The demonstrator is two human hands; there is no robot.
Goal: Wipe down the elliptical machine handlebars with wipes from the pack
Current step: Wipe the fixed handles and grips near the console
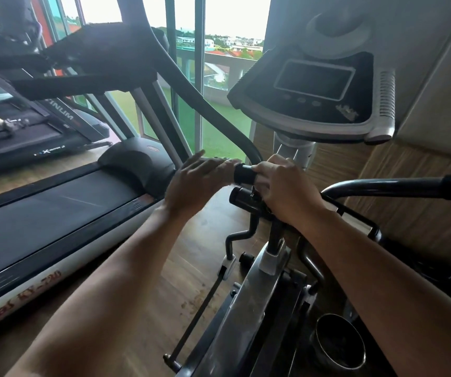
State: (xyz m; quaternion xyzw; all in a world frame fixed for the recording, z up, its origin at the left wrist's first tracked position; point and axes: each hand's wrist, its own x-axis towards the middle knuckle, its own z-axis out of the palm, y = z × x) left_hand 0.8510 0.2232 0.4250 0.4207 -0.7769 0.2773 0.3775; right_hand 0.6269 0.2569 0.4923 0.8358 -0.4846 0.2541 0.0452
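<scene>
With the right hand (pixel 284 186) curled round the short black handlebar grip (pixel 243 174) and the left hand (pixel 199 180) flat-fingered at its end, rub right round; no wipe shows.

Both bare forearms reach forward, left hand (pixel 199 182) flat with fingers straight, right hand (pixel 282 187) curled round the handlebar grip (pixel 242 174).

Treadmill (pixel 55 213) on wooden floor (pixel 197 270), second treadmill (pixel 28 134) behind, tall windows (pixel 220 123), metal cup (pixel 338 341) lower right
</scene>
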